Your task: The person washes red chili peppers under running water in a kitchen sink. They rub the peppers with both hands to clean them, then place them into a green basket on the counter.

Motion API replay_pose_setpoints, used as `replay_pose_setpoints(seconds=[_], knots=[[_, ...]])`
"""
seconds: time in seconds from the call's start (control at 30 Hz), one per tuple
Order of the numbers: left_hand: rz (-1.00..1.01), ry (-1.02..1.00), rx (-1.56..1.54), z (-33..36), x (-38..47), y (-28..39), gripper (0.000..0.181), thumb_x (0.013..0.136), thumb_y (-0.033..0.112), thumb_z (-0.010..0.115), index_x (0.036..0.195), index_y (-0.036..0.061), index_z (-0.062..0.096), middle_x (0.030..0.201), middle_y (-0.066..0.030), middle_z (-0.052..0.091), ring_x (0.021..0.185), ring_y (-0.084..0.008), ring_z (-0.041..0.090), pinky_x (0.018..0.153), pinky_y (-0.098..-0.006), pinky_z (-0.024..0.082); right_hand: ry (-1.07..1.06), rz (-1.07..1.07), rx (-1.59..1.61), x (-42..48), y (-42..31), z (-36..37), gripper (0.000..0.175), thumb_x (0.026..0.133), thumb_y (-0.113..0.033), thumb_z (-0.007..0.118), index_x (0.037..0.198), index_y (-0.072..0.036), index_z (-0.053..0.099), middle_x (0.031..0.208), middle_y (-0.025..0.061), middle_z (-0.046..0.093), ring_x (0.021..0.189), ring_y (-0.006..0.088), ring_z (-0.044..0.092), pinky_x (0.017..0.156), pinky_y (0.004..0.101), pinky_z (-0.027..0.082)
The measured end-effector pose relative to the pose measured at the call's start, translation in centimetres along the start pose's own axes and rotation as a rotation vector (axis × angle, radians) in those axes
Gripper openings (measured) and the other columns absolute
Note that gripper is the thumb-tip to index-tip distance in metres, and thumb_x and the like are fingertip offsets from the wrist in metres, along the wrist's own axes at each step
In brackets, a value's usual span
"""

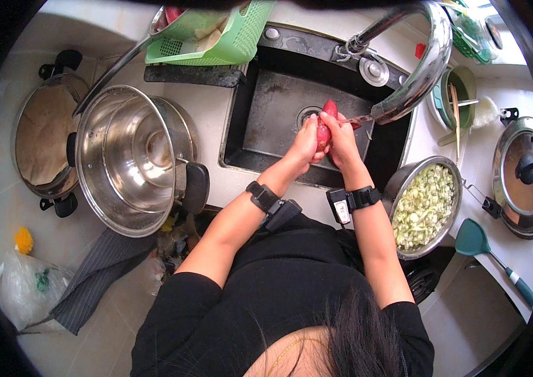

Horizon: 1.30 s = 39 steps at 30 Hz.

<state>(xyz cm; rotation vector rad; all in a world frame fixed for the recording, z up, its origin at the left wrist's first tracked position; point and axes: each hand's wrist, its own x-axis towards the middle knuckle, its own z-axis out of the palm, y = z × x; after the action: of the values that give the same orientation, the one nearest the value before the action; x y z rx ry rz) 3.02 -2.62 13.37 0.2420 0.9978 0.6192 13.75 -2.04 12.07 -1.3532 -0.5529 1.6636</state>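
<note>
Over the dark sink (273, 110), both hands grip a wet, red-skinned root vegetable (324, 134) that looks like a sweet potato. My left hand (305, 145) wraps its near left side. My right hand (343, 139) closes on it from the right, and the fingers of both hands meet around it. A red end sticks out past the fingertips toward the drain (308, 114). Water runs from the curved chrome faucet (429, 80) onto the right hand. A second reddish piece shows just right of that hand, partly hidden, so I cannot tell whether it is separate.
A large steel pot (129, 160) stands left of the sink, below a green plastic basket (233, 45). To the right are a steel pan of chopped greens (424, 207), a teal spatula (473, 238), and a lidded pot (525, 188). The faucet arches over the sink's right side.
</note>
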Motion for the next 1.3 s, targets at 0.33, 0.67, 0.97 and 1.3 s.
replay_pose_setpoints(seconds=[0.33,0.67,0.97,1.3], knots=[[0.485,0.328,1.092,-1.8,1.7,-3.3,0.052,0.093,0.046,0.028,0.098,-0.0016,0.050,0.071,-0.0163,0.059,0.064,-0.0267,0.060,0.061,-0.0372,0.046,0.240,0.236,0.350,2.9,2.2,-0.6,0.031,0.090,-0.031,0.047,0.073,-0.006,0.052,0.060,0.0030,0.051,0.053,0.0154,0.048,0.052,0.0275,0.040],[0.058,0.055,0.268,-1.7,0.3,-2.0,0.049,0.092,0.050,0.025,0.078,0.0090,0.048,0.050,-0.0024,0.047,0.038,-0.0110,0.041,0.035,-0.0234,0.030,-0.015,0.018,0.113,1.6,0.5,-0.5,0.028,0.090,-0.023,0.048,0.109,-0.002,0.050,0.084,0.0061,0.056,0.080,0.0152,0.055,0.070,0.0278,0.047],[0.603,0.434,0.868,0.1,1.2,-3.3,0.043,0.095,0.034,0.029,0.097,-0.0034,0.051,0.092,-0.0262,0.057,0.087,-0.0374,0.056,0.073,-0.0396,0.043,0.237,-0.120,-0.074,2.6,1.1,1.5,0.026,0.091,-0.030,0.048,0.083,-0.005,0.048,0.067,0.0028,0.049,0.056,0.0103,0.045,0.051,0.0240,0.040],[-0.057,0.002,-0.123,-0.8,2.1,0.1,0.050,0.090,0.053,0.026,0.099,0.0124,0.053,0.075,-0.0034,0.057,0.052,-0.0127,0.052,0.038,-0.0237,0.040,-0.020,-0.293,-0.400,0.4,0.7,0.9,0.062,0.080,-0.020,0.064,0.128,-0.006,0.028,0.103,0.0090,0.050,0.088,0.0148,0.051,0.074,0.0255,0.044]])
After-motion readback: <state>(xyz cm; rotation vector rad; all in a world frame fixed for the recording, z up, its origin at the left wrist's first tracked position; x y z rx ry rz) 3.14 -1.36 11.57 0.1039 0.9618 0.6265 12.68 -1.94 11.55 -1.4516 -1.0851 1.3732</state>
